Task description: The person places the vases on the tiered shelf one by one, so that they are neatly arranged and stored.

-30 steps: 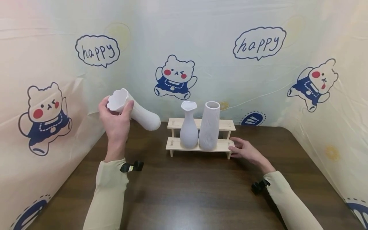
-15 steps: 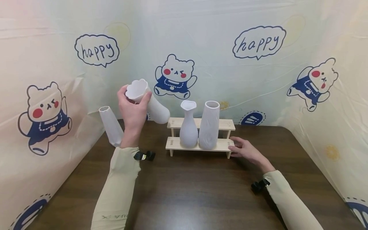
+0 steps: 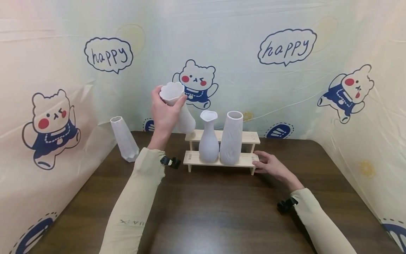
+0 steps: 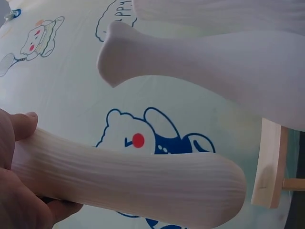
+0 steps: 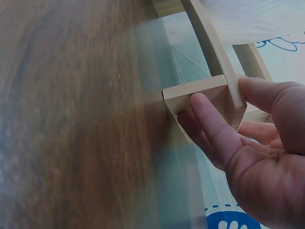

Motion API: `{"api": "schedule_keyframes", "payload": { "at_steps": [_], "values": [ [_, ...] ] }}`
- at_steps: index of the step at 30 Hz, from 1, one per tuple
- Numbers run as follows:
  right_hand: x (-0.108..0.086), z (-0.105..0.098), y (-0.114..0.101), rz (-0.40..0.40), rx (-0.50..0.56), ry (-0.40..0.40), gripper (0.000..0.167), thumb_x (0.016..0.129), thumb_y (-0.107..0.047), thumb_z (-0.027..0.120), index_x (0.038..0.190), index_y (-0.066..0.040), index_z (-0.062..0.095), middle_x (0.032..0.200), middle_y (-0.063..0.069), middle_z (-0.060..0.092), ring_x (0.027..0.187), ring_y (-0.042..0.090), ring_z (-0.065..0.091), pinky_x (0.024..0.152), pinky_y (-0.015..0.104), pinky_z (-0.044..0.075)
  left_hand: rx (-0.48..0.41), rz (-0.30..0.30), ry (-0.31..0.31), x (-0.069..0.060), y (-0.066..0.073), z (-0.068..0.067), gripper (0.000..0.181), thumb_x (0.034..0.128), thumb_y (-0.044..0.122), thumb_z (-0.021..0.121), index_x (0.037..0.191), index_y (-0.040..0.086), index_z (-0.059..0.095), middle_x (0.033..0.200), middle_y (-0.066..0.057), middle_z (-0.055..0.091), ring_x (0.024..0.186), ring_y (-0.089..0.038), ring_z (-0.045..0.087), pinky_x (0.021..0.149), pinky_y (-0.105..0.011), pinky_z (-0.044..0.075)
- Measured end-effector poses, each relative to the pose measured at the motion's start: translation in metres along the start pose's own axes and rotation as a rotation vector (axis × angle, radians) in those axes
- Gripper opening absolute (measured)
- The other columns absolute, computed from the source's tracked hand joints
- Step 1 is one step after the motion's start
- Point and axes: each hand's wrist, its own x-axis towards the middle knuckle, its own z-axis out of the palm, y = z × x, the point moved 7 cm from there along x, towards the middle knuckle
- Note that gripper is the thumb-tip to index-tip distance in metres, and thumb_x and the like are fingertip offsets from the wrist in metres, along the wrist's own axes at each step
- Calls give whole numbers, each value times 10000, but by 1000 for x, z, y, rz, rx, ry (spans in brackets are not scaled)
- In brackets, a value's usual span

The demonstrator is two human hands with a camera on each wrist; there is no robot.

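Note:
My left hand (image 3: 165, 115) grips a white vase (image 3: 186, 120) with a scalloped rim near its top. The vase leans slightly, its rounded base in front of the left end of the upper board of a two-step wooden rack (image 3: 247, 159). In the left wrist view, a gap shows between this vase (image 4: 143, 183) and the board end (image 4: 268, 167). My right hand (image 3: 273, 167) holds the rack's right end, thumb on the lower board and fingers against the leg (image 5: 202, 93). A narrow-necked white vase (image 3: 209, 144) and a tapered white vase (image 3: 231, 143) stand side by side on the lower step.
A faceted white vase (image 3: 125, 139) stands on the dark wooden table (image 3: 203, 211) at the left, beside my left forearm. A printed curtain (image 3: 241, 81) encloses the table's back and sides. A small black camera (image 3: 170, 162) sits on my left wrist.
My left hand has carried the scalloped vase rightward to the rack's upper step, and the vase is more upright. The faceted vase has come into view behind it. My right hand stays put.

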Motion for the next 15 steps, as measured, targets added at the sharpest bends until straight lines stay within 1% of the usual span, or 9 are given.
{"api": "schedule_keyframes", "payload": {
  "at_steps": [5, 10, 15],
  "values": [
    [1, 0, 1, 4, -10, -2, 728, 960, -294, 627, 1533, -53, 249, 1364, 336, 492, 1083, 298, 648, 900, 437, 568, 39, 11, -42, 3, 2, 15, 776, 807, 466, 765, 1401, 189, 349, 1365, -20, 530, 1186, -180, 570, 1010, -492, 504],
    [3, 0, 3, 15, -18, -6, 743, 955, -314, 632, 1535, -55, 246, 1366, 335, 490, 1090, 292, 649, 906, 438, 565, 84, -9, -75, 4, 5, 27, 788, 811, 438, 769, 1418, 192, 330, 1376, -32, 528, 1203, -197, 569, 1008, -493, 506],
    [2, -1, 3, 17, -14, 6, 733, 957, -294, 633, 1533, -51, 249, 1368, 337, 490, 1089, 300, 648, 904, 446, 565, 112, -23, -121, 5, 10, 41, 800, 817, 443, 761, 1430, 205, 305, 1392, -37, 519, 1223, -202, 561, 1002, -483, 513]
  ]
}}
